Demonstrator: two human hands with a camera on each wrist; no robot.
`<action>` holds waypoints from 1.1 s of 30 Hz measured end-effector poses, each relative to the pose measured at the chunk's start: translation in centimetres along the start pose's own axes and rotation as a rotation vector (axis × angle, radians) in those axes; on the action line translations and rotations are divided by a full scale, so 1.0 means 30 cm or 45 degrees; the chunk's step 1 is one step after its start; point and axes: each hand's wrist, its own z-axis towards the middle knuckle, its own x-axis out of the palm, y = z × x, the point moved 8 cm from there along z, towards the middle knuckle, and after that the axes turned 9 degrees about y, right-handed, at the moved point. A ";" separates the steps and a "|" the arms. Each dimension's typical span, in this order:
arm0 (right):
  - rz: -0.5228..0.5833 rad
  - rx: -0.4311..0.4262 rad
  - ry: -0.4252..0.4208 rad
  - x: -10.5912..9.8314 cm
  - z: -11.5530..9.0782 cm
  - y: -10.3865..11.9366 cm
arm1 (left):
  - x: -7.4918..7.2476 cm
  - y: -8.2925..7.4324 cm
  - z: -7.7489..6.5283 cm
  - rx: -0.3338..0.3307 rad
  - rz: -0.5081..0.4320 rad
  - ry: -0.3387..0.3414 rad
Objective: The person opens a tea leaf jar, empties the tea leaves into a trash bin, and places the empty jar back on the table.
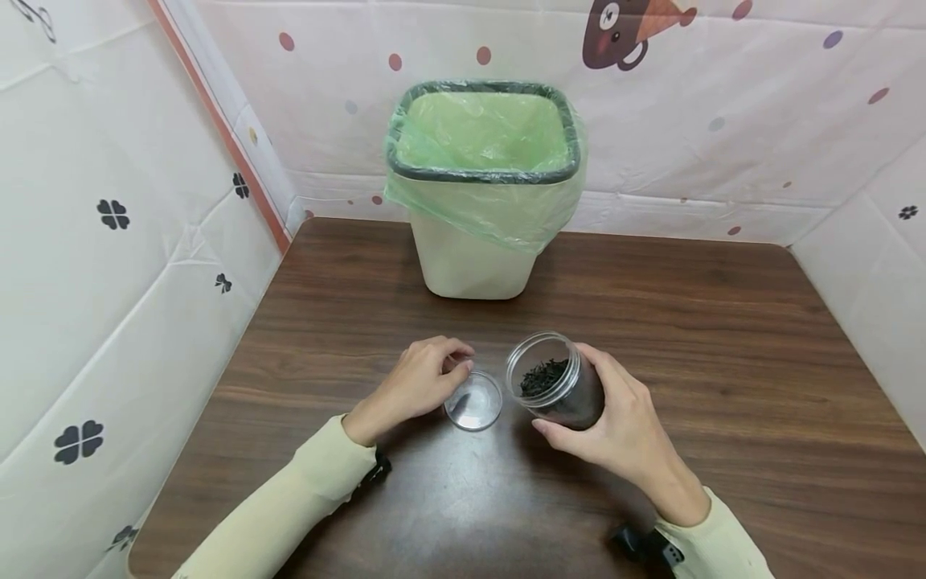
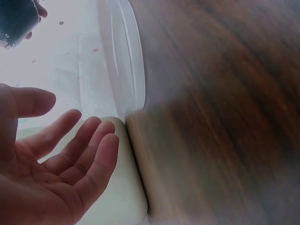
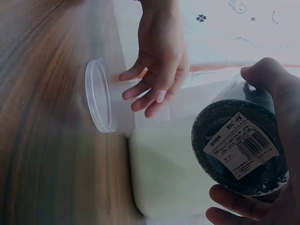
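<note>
My right hand (image 1: 625, 418) grips a clear jar (image 1: 587, 400) tilted with its open mouth toward the left. Dark dried leaves, much like loose tea (image 1: 542, 378), lie inside it. A printed label (image 3: 243, 145) with a barcode is on the jar's base in the right wrist view. The jar is held off the table. A round clear lid (image 1: 473, 402) lies on the table between the hands. Beside and above the lid is my left hand (image 1: 423, 374), its fingers loosely bent and holding nothing; the left wrist view shows its palm bare.
A pale waste bin (image 1: 473, 257) with a dark rim and a green plastic liner (image 1: 485, 129) stands at the back of the brown wooden table (image 1: 723, 338). Patterned white sheets (image 1: 760, 137) hang behind and at both sides.
</note>
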 end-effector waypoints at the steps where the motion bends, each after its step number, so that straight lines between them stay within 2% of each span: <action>1: 0.002 0.003 0.003 -0.001 0.001 0.000 | -0.003 -0.001 0.000 0.004 0.005 -0.007; 8: 0.021 0.032 0.025 -0.005 0.009 -0.001 | -0.020 -0.001 0.001 0.031 0.009 -0.043; 22: 0.023 0.012 -0.047 -0.038 0.021 0.003 | -0.060 -0.022 0.016 0.045 0.027 -0.083; 33: 0.034 0.009 -0.091 -0.066 0.030 -0.005 | -0.097 -0.046 0.030 0.091 0.037 -0.124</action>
